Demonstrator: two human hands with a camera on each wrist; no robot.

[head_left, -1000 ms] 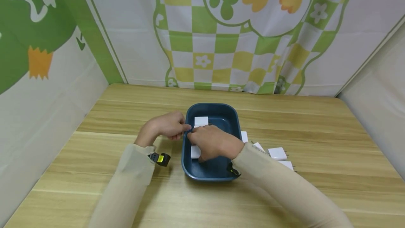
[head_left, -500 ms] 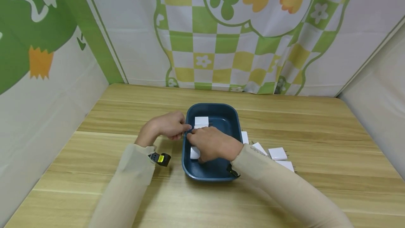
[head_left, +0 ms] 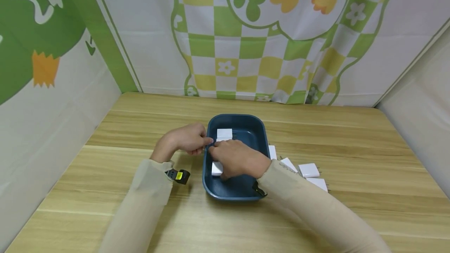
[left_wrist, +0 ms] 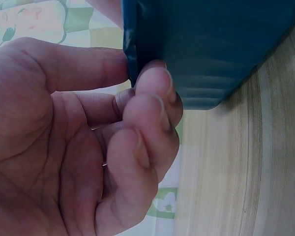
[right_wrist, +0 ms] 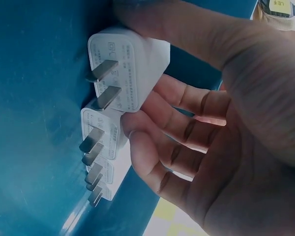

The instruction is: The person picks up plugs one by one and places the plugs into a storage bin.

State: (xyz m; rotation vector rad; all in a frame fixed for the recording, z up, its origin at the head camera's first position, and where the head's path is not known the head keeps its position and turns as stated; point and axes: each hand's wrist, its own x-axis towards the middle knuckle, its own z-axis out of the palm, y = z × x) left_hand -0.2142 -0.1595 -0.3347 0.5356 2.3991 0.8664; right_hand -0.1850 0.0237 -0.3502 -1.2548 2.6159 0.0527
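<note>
While left grip (head_left: 188, 139) pinches tray (head_left: 242, 193) rim, right grip (head_left: 239, 160) holds charger (right_wrist: 123, 71).

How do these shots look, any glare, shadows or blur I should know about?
Head view: soft light, a shadow on the table beside the left sleeve; left wrist view: the curtain looks washed out; right wrist view: a glare streak on the blue tray, print on the nearest charger too soft to read.

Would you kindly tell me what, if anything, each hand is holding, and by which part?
The left hand pinches the blue tray by its left rim; the right hand holds a white charger by its body, clear of the prongs.
</note>
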